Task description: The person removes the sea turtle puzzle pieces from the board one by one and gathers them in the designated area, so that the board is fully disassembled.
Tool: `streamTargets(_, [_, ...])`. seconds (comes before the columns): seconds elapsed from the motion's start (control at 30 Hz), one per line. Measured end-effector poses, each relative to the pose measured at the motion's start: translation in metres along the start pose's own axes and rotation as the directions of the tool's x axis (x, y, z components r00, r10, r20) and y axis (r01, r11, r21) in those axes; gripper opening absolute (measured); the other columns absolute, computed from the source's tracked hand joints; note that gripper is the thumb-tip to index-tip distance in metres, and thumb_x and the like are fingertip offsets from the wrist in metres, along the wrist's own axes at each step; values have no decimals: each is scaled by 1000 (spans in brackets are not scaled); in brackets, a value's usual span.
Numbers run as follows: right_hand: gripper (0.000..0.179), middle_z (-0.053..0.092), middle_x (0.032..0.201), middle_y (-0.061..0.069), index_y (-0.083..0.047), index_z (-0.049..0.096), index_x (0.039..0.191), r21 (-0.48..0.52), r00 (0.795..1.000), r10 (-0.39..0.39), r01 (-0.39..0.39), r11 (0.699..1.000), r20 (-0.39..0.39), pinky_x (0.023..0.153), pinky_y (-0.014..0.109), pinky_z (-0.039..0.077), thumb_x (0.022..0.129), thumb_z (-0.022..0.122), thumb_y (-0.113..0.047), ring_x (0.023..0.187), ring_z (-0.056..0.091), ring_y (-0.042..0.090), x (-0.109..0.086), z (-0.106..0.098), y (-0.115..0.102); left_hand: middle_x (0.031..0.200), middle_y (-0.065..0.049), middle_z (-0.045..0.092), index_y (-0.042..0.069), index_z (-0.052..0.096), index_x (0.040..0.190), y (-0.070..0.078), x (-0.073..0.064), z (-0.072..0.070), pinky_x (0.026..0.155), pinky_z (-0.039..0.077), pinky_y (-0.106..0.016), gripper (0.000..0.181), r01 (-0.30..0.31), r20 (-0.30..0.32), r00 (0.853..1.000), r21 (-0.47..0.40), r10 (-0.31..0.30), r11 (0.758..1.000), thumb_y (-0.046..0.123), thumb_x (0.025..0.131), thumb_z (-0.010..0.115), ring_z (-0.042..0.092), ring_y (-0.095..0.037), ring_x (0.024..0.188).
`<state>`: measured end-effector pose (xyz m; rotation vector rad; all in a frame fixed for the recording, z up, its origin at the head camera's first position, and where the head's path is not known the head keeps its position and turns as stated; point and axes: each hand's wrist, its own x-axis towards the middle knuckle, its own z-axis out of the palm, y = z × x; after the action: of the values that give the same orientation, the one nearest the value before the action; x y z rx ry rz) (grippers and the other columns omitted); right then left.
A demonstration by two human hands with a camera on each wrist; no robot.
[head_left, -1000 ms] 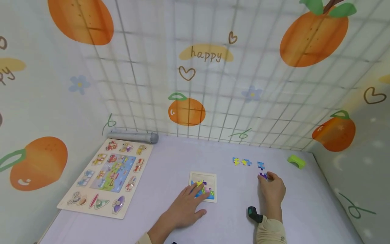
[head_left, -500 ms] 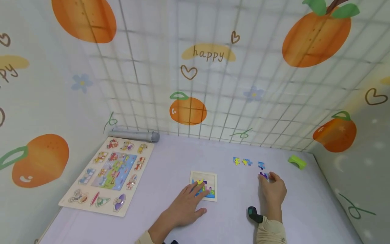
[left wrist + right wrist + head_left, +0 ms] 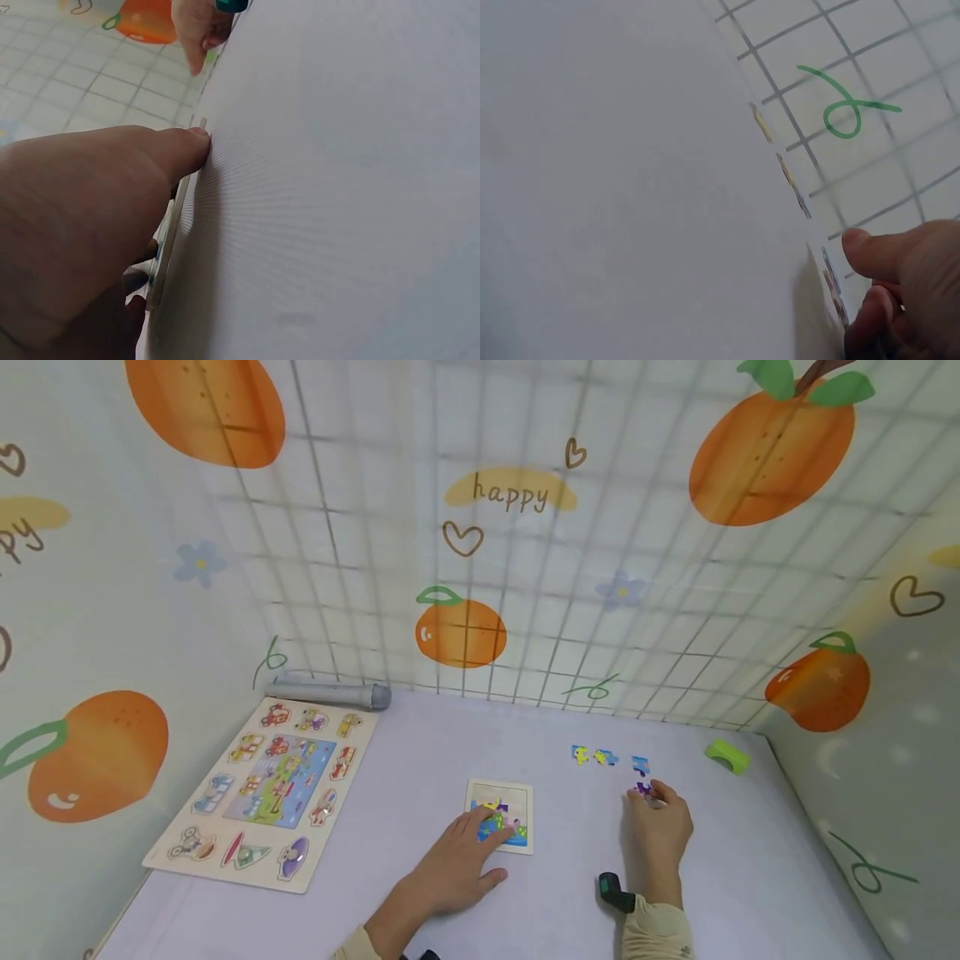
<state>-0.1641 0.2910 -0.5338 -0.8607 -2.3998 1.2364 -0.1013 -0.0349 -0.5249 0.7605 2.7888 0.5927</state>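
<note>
**Purple piece at the right fingertips, tray at eight to nine o'clock from it**

The small purple puzzle piece [image 3: 642, 789] sits at eleven o'clock on the right hand [image 3: 663, 827], between thumb and forefinger. Those fingers are curled, the gap just the piece's width, and appear to pinch it; whether it is clear of the tabletop [image 3: 420, 743] cannot be told. It looks too small to show a long axis.

From the piece, the nearly square puzzle tray [image 3: 529, 818] lies well apart, between eight and nine o'clock. The right hand is far nearer the piece; the left hand [image 3: 453, 864] is nearer the tray, which lies at one to two o'clock from that hand's middle. Its fingers spread loosely over the partly filled puzzle, gripping nothing; how hard they press is not visible.

A blue piece [image 3: 640, 764] lies just beside the purple one, at twelve o'clock. Two yellow-and-blue pieces [image 3: 580, 754] [image 3: 606, 757] lie farther off, towards ten. A green block [image 3: 727, 757] stands at one to two o'clock from the right hand.
</note>
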Motion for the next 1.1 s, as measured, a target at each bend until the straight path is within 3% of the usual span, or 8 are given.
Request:
streamTargets(0.17, [54,61,127,22,0,59,139,15,1000,-5,5,1000,27,105,56,41,92,73,-20,120,51,40,-5,3,-10,164,-15,28,39,46,153,-2,0,5,126,30,-47,55,24,-30,999,40,-23,999,51,101,58,26,-33,155])
streamTargets(0.33, [52,65,125,21,-1,62,137,-19,994,-78,79,997,79,84,40,47,91,75,-21,108,57,36,-10,5,-18,164,-18,24,40,47,152,-2,0,5,124,34,-46,54,29,-54,998,58,-26,998,51,100,58,30,-33,152])
streamTargets(0.53, [49,70,126,18,-7,65,134,-84,967,-142,163,983,212,76,28,46,91,75,-25,105,65,33,-17,12,-25,165,-17,25,42,47,152,-2,-1,5,124,34,-45,53,36,-41,999,67,-33,997,52,100,58,30,-32,152])
streamTargets(0.67, [45,72,120,16,-8,69,129,-70,933,-187,218,973,306,73,26,47,89,78,-27,99,66,29,-24,22,-34,165,-16,26,42,47,152,-1,-2,3,125,32,-45,53,41,-34,999,76,-39,996,52,101,57,29,-31,153])
streamTargets(0.87, [39,74,110,9,-12,74,121,-44,862,-263,312,949,434,67,24,48,87,82,-29,88,63,20,-44,41,-52,166,-15,25,44,45,152,2,-2,-1,124,33,-47,54,56,-14,998,65,-55,996,53,100,58,29,-31,153])
streamTargets(1.1, [29,71,97,-1,-16,78,113,-14,782,-353,419,908,514,67,25,49,86,83,-27,83,60,15,-66,63,-66,165,-14,28,43,46,152,0,-2,-2,124,35,-46,54,40,-25,999,93,-38,995,53,100,58,32,-30,152])
